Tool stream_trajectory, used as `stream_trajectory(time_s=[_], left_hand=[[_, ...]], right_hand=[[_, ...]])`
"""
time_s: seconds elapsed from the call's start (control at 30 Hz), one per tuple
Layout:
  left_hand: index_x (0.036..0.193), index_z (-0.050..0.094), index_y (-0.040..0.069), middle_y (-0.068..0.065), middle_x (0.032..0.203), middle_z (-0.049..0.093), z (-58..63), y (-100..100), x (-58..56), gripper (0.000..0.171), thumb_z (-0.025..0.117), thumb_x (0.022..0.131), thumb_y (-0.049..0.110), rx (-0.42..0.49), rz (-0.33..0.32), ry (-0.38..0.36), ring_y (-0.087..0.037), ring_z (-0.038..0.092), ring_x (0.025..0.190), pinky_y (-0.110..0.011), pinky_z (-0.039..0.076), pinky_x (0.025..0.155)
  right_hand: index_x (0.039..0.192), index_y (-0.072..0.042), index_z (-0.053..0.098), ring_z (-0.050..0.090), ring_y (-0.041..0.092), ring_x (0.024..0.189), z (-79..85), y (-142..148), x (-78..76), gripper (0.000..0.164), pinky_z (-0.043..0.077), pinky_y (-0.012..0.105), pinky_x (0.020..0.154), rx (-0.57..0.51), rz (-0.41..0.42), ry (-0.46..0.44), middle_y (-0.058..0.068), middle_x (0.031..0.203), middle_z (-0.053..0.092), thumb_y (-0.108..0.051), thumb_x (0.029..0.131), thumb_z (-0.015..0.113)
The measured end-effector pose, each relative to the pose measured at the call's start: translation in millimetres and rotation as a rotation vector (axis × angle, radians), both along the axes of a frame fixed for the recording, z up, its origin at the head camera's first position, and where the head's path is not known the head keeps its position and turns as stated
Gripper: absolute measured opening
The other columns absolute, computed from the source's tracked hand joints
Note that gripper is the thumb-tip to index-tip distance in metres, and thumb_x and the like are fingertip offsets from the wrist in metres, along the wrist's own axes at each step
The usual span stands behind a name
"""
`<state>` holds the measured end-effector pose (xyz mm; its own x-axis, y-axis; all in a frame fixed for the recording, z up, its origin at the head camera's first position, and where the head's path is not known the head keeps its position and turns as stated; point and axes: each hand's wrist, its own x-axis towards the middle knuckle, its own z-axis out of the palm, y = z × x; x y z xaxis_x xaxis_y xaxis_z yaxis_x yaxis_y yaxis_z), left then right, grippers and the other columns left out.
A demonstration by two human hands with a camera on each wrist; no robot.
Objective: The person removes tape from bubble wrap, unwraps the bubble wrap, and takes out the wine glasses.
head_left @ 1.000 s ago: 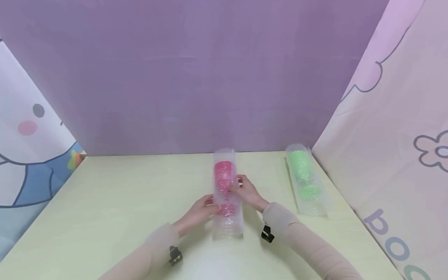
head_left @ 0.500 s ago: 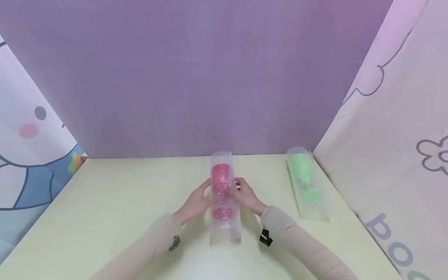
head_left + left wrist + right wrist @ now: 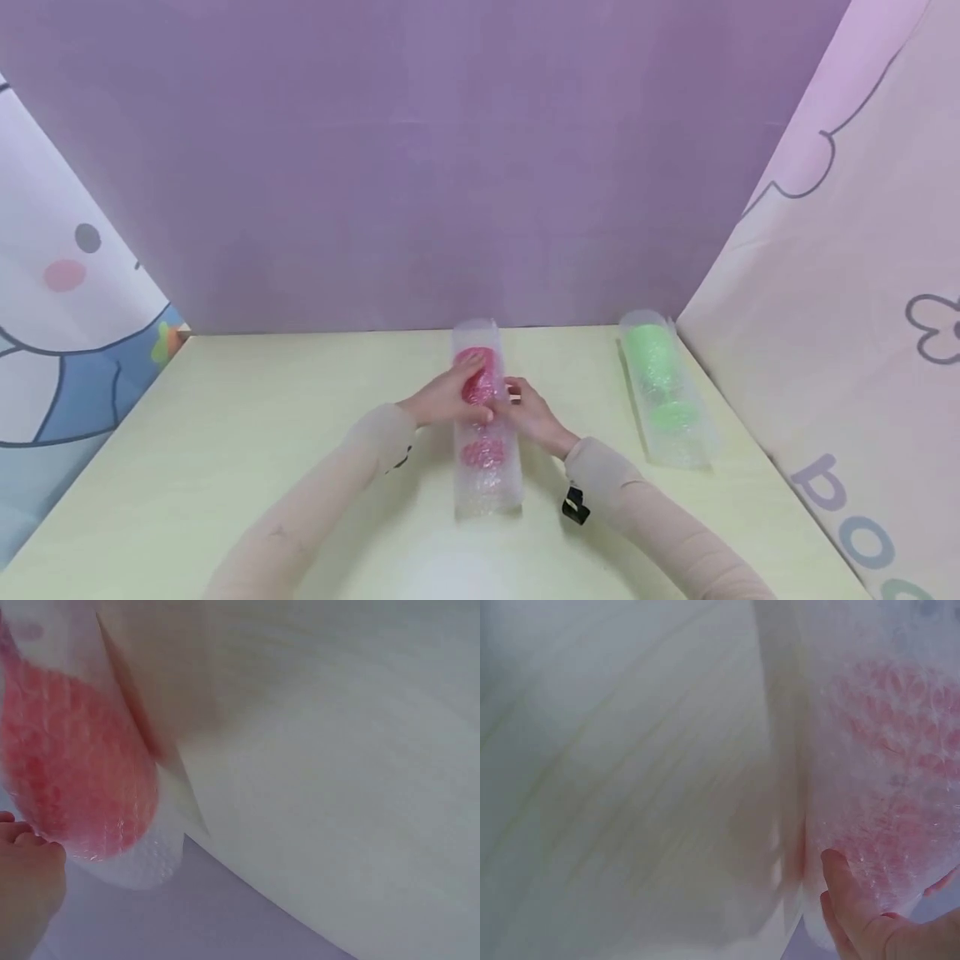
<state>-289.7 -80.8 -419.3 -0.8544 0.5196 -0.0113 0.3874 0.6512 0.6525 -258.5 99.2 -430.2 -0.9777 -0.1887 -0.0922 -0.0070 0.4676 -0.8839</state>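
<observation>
A pink object [image 3: 482,454], wide at both ends and narrower between, lies wrapped in clear bubble wrap [image 3: 487,498] at the middle of the table. My left hand [image 3: 448,395] reaches across its upper part from the left, fingers extended over the wrap. From the right, my right hand [image 3: 536,418] holds the wrapped bundle's edge, its thumb on top and fingers along the side. In the left wrist view, curled fingertips [image 3: 30,838] show beside the red end [image 3: 82,761]. The right wrist view has fingers [image 3: 844,889] against the bubble wrap [image 3: 900,780].
A similar green object [image 3: 656,354] in bubble wrap lies near the table's right edge. A purple backdrop [image 3: 420,167] rises behind the pale table [image 3: 300,400]. Printed cloth panels stand at the left [image 3: 82,333] and right [image 3: 840,317].
My left hand has moved from the bundle's left side up and over its upper part. The right hand stays at the right edge. The pink bundle stays in about the same place.
</observation>
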Motion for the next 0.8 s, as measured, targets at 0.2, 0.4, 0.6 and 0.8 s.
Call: stream_trajectory(time_s=[0.2,0.4,0.6,0.8], left_hand=[[0.148,0.012,0.015,-0.001,0.156,0.006,-3.4,-3.1,-6.8,0.107,0.077,0.068,0.044,-0.045,0.003,0.039,-0.018,0.001,0.143,-0.043,0.016,0.115],[0.148,0.009,0.015,0.0,0.156,0.003,-4.3,1.4,-11.3,0.109,0.078,0.068,0.042,-0.036,-0.024,0.055,-0.016,-0.003,0.143,-0.04,0.012,0.116],[0.148,0.01,0.014,-0.002,0.156,0.003,-9.7,2.3,-15.6,0.113,0.079,0.064,0.045,-0.02,-0.043,0.074,-0.018,-0.003,0.143,-0.042,0.011,0.115],[0.148,0.009,0.013,-0.002,0.155,0.002,-14.0,1.3,-16.1,0.115,0.08,0.063,0.044,-0.003,-0.065,0.074,-0.019,-0.004,0.143,-0.043,0.009,0.115]], right_hand=[[0.133,-0.002,0.04,0.052,0.038,0.113,-2.5,-5.0,-3.5,0.058,0.049,0.044,0.09,0.001,0.032,0.029,0.023,0.131,0.046,-0.027,0.086,0.061],[0.133,-0.003,0.04,0.051,0.036,0.114,2.8,-2.2,-4.7,0.058,0.049,0.044,0.09,0.053,0.016,0.031,0.02,0.133,0.046,-0.027,0.085,0.061],[0.126,0.004,0.048,0.054,0.035,0.11,1.7,-3.3,-7.0,0.056,0.052,0.04,0.087,0.103,-0.009,0.243,0.021,0.124,0.051,-0.018,0.078,0.069],[0.101,0.0,0.065,0.062,0.025,0.092,0.2,-4.7,-12.7,0.028,0.056,0.032,0.078,0.218,0.045,0.53,0.011,0.099,0.063,-0.01,0.076,0.071]])
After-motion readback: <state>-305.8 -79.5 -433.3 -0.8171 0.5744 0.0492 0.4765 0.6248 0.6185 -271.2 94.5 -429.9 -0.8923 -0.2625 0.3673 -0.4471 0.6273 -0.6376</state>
